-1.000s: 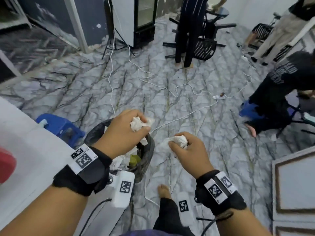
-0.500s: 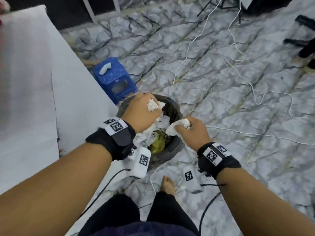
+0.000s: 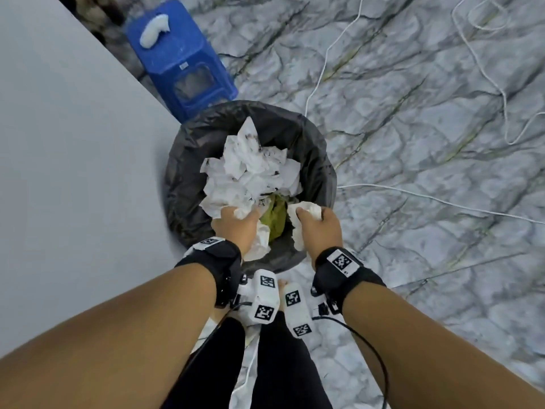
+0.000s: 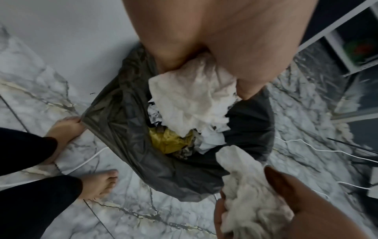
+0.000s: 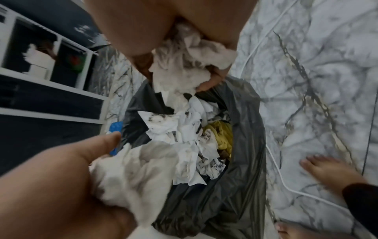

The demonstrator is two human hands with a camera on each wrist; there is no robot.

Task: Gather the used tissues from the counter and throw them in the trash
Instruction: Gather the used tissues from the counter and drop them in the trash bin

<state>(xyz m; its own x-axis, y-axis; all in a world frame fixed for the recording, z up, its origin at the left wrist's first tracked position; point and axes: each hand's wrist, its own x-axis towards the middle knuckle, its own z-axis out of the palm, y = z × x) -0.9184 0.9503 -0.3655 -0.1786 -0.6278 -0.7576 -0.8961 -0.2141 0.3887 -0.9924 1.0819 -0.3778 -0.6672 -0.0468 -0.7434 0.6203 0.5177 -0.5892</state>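
Head view: both hands are over the near rim of the trash bin [image 3: 188, 184], each curled round a crumpled white wad. The left hand [image 3: 236, 228] grips a tissue wad [image 3: 259, 240] that hangs out of the fist toward the wrist, its long axis running roughly along the line of the forearm; in the left wrist view this left wad [image 4: 194, 100] droops from the fingers down toward the bin's mouth. The right hand [image 3: 318, 228] holds a second tissue wad [image 3: 306, 209], pinched between thumb and fingers, with a tail trailing down the inner side of the palm toward the wrist; in the right wrist view the right wad [image 5: 180, 64] points down into the bin opening. Neither wad has a clean axis beyond that hanging direction; both are bunched and irregular.

Between the two hands, inside the bin, lies a yellow-green crumpled item [image 3: 275, 215]. Beyond it a heap of white tissues with dark marks [image 3: 250, 169] fills the far half of the black liner, one corner sticking up toward the far rim.

The bin stands on a grey marbled floor [image 3: 413, 113], just beside the pale table [image 3: 73, 143] on the left. A blue stool [image 3: 180, 60] touches or nearly touches the bin's far edge, with a small white piece [image 3: 154, 32] on top. White cables [image 3: 442, 202] run across the floor to the right. Bare feet [image 4: 98, 182] stand near the bin.
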